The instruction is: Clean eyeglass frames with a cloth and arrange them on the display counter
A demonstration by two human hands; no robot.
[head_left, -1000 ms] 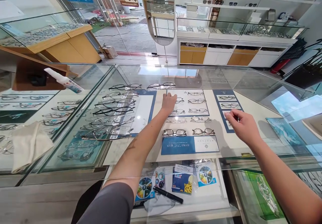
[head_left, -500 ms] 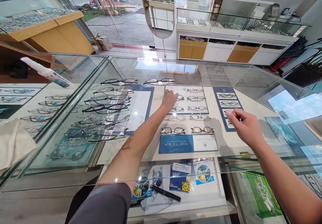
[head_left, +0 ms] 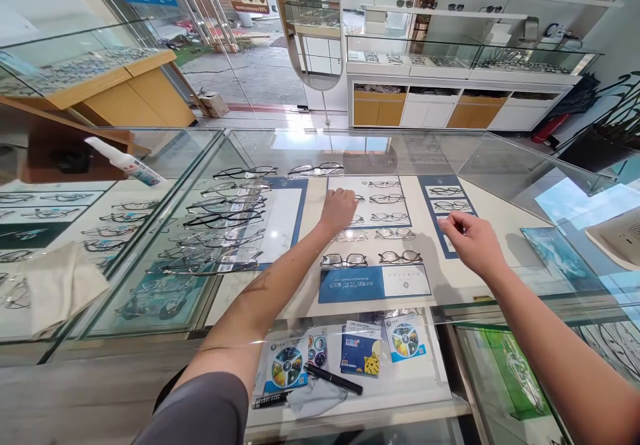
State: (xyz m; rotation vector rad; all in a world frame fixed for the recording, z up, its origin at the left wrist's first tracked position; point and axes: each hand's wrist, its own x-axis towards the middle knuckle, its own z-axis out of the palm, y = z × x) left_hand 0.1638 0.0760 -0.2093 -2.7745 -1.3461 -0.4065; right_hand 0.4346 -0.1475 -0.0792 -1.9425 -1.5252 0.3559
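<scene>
My left hand [head_left: 340,210] reaches over the glass display case with its fingers curled down, above a white sheet [head_left: 387,183] bearing eyeglasses [head_left: 387,198]. Whatever its fingertips hold is hidden beneath the hand. Farther right, my right hand [head_left: 473,240] is closed, thumb against bent fingers, by a blue card of glasses [head_left: 453,206]; I cannot make out anything in its grip. Nearer me, two pairs of dark-rimmed glasses [head_left: 344,260] stand behind a blue and white brand card [head_left: 353,283]. A staggered row of spectacles [head_left: 223,218] lies left of my left hand.
A white bottle [head_left: 125,162] lies on the glass at left, with a beige cloth [head_left: 67,288] nearer me. Below, a shelf holds a black pen [head_left: 334,378], a grey cloth [head_left: 317,398] and printed cards [head_left: 361,348]. A plant [head_left: 613,128] stands far right.
The view has tilted up and shifted slightly. My left hand's fingers are drawn in more over the white sheet. My right hand appears a little farther left, still closed beside the blue card.
</scene>
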